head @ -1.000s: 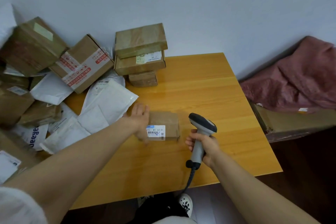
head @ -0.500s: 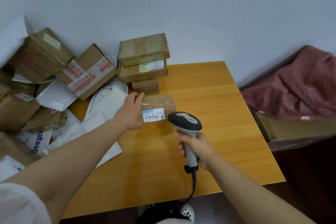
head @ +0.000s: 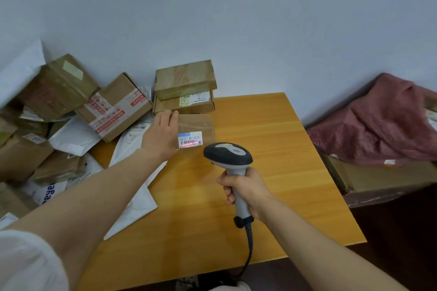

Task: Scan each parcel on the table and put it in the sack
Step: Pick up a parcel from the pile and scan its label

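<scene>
Over the far middle of the yellow wooden surface (head: 272, 149), the left hand (head: 163, 134) held a small brown cardboard parcel wrapped in clear tape (head: 199, 124) by its left edge. The back of the hand faced the camera, with the fingers laid straight along that edge and the thumb hidden. The parcel's face was turned toward the camera and showed a white printed label with a blue strip (head: 190, 139). A thin red scan line (head: 189, 145) lay across the barcode at the bottom of the label.

Just near of the parcel, the right hand (head: 246, 190) was clamped around the pale handle of a grey and black handheld barcode scanner (head: 228, 155). The scanner's head pointed at the label, and its black cable (head: 249, 250) hung down past the near edge of the surface.

Behind the parcel, against the wall, stood a stack of two flat brown boxes (head: 185, 78). Left of them lay a tilted brown box sealed with red-and-white printed tape (head: 115, 106), among a heap of more brown boxes and white plastic mailers (head: 132, 198) that spilled across the left side.

Well apart on the right, off the surface, a crumpled dusky-pink sack (head: 378, 120) was draped over a large cardboard box (head: 383, 178).
</scene>
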A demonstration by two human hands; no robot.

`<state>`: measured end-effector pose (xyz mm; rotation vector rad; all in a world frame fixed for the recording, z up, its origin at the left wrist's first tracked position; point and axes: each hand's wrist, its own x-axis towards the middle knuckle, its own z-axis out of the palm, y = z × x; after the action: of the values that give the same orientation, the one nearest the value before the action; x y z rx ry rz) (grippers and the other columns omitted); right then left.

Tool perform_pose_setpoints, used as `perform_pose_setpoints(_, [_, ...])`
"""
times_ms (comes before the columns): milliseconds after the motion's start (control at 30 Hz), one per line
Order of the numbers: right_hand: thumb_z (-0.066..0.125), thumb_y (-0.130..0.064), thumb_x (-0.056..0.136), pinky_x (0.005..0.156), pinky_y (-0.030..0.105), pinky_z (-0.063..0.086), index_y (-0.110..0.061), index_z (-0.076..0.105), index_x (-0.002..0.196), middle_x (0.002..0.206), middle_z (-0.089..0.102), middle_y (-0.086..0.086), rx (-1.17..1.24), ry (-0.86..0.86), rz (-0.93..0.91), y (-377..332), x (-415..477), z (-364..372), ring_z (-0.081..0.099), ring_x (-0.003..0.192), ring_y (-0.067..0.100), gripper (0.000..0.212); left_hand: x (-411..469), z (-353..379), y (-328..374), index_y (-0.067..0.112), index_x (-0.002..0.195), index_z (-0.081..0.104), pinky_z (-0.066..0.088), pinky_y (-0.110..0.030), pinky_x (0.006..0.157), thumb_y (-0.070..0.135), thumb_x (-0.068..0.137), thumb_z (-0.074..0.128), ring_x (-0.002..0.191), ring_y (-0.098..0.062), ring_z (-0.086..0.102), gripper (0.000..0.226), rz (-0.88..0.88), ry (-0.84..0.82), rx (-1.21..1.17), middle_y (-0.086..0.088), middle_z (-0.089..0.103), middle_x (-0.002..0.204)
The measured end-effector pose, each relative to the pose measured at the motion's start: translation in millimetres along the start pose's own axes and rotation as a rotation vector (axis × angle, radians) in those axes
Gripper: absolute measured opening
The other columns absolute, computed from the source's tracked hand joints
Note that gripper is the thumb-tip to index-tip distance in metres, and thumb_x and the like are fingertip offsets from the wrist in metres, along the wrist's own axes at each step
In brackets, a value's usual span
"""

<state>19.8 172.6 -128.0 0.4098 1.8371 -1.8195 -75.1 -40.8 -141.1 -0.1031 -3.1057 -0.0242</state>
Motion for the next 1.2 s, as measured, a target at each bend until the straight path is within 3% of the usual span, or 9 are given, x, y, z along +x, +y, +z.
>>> perform_pose_setpoints(467, [0.066, 0.001, 0.084, 0.047, 0.026, 0.044, -0.003, 0.056, 0.073, 0.052, 0.049, 0.007, 0.139, 0.022, 0.004, -4, -10, 1, 0.040, 0.041, 0.017, 0.015, 6, 0, 0, 0.003, 0.149, 0.015, 0.034, -0.036, 0.108, 0.030, 0.076, 0.076, 0.139, -0.026, 0.018, 0.099, 0.057, 0.017, -0.023, -0.011, 0.022, 0.148])
perform_pose_setpoints(667, [0.065, 0.003, 0.085, 0.047, 0.028, 0.042, -0.002, 0.059, 0.082, 0.052, 0.049, 0.008, 0.350, 0.167, -0.029, -2, -14, -31, 0.041, 0.040, 0.018, 0.009, 16, 5, 36, 0.007, 0.150, 0.013, 0.036, -0.039, 0.106, 0.030, 0.067, 0.081, 0.140, -0.026, 0.016, 0.109, 0.049, -0.081, -0.240, -0.010, 0.019, 0.149])
perform_pose_setpoints(900, [0.064, 0.000, 0.088, 0.048, 0.030, 0.044, -0.002, 0.059, 0.078, 0.054, 0.049, 0.008, 0.550, 0.398, -0.092, 13, -48, -149, 0.042, 0.042, 0.019, 0.011, 20, 0, 171, 0.011, 0.146, 0.027, 0.039, -0.038, 0.100, 0.039, 0.058, 0.084, 0.132, -0.025, 0.033, 0.108, -0.024, -0.165, -0.557, -0.008, 0.027, 0.145])
perform_pose_setpoints(1033, [0.064, 0.001, 0.087, 0.048, 0.029, 0.045, -0.005, 0.059, 0.073, 0.054, 0.049, 0.007, 0.696, 0.471, -0.155, 25, -83, -240, 0.043, 0.041, 0.017, 0.016, 14, -8, 279, 0.019, 0.140, 0.038, 0.042, -0.035, 0.093, 0.045, 0.061, 0.082, 0.123, -0.021, 0.043, 0.094, 0.064, -0.140, -0.661, -0.003, 0.037, 0.135])
perform_pose_setpoints(1200, [0.061, 0.004, 0.086, 0.045, 0.027, 0.046, -0.004, 0.056, 0.077, 0.050, 0.047, 0.007, 0.799, 0.595, -0.221, 46, -132, -363, 0.041, 0.038, 0.016, 0.013, 14, -21, 431, 0.024, 0.142, 0.038, 0.039, -0.032, 0.099, 0.053, 0.064, 0.079, 0.120, -0.019, 0.045, 0.093, 0.244, -0.110, -0.715, -0.005, 0.038, 0.131])
